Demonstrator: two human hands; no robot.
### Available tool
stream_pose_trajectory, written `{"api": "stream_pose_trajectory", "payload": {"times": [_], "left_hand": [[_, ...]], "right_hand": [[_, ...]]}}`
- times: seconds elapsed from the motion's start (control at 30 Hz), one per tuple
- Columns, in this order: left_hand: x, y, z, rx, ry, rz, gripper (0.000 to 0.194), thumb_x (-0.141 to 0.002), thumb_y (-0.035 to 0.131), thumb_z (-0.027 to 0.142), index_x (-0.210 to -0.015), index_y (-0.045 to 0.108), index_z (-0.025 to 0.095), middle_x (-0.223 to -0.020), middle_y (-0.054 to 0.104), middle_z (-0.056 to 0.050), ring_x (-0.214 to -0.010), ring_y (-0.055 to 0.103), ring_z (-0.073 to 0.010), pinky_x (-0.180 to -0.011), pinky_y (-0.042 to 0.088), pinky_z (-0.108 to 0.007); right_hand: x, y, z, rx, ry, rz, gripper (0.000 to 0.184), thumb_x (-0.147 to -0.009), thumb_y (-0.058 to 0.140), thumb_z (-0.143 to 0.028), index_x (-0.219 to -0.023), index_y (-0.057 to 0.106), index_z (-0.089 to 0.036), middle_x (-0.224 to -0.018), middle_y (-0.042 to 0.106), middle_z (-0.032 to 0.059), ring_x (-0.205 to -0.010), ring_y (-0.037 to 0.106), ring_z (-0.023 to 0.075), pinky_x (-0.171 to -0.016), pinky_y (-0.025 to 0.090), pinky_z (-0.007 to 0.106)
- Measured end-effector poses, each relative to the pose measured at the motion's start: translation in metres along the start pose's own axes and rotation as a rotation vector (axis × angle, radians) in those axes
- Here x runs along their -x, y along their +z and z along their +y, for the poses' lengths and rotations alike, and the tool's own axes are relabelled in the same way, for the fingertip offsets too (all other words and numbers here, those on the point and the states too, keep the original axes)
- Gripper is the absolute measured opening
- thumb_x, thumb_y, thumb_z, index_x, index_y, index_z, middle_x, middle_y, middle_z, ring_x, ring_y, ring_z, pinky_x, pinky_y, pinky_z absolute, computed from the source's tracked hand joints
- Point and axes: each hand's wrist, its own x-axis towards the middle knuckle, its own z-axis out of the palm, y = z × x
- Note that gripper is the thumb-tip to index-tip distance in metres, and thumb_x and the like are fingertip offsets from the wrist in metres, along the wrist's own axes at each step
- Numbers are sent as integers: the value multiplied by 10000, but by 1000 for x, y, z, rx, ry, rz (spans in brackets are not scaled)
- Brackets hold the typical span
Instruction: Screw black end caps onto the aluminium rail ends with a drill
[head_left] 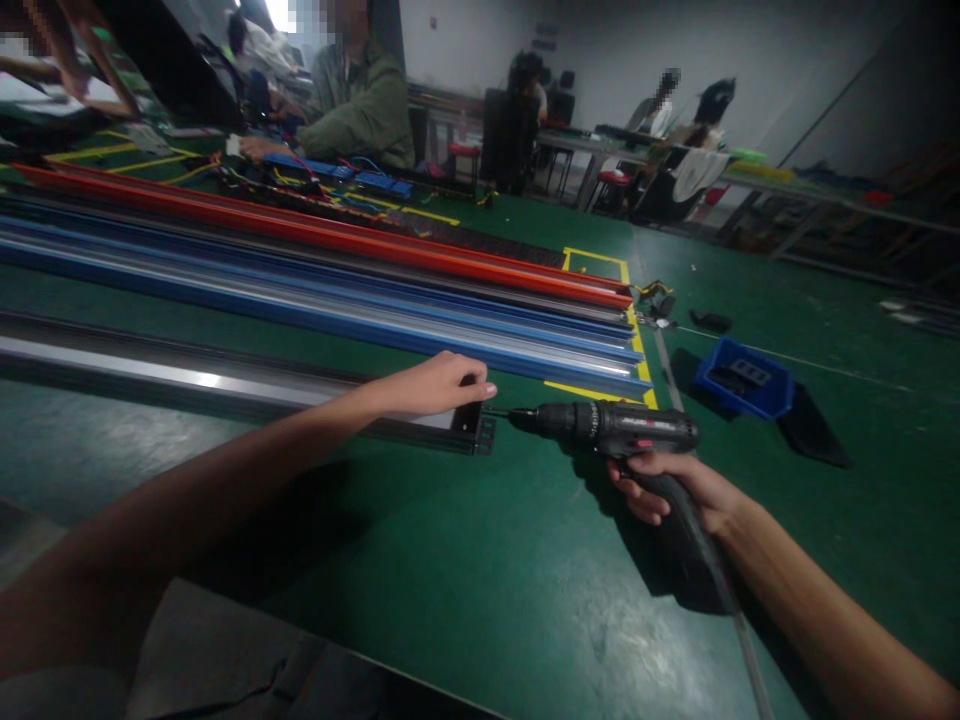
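Hand, right (705,487): mine, wrapped around the handle of the black drill (637,428).
Drill bit (517,413): aimed at the rail's end plate; contact I cannot tell.
Hand, left (442,382): laid over the rail near that end, thumb towards it; whether my fingers grip, I cannot tell.
Black rail (225,383): flat on the green tabletop (525,560), nearest me.
Beyond: blue rails (450,325), then an orange rail (375,240).
Blue bin (742,402): past the drill, to the right.
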Motion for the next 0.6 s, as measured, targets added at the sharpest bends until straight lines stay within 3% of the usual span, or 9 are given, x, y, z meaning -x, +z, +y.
{"api": "stream_pose_trajectory", "payload": {"times": [0.6], "left_hand": [[0,1,-3,-5,10,10,461,-983,478,543,-752,594,162,-655,558,16,-607,482,-111,-593,301,-247]], "right_hand": [[0,3,0,-15,-12,2,228,-872,714,-245,-990,743,-52,-728,669,56,-439,515,54,-476,513,187]]}}
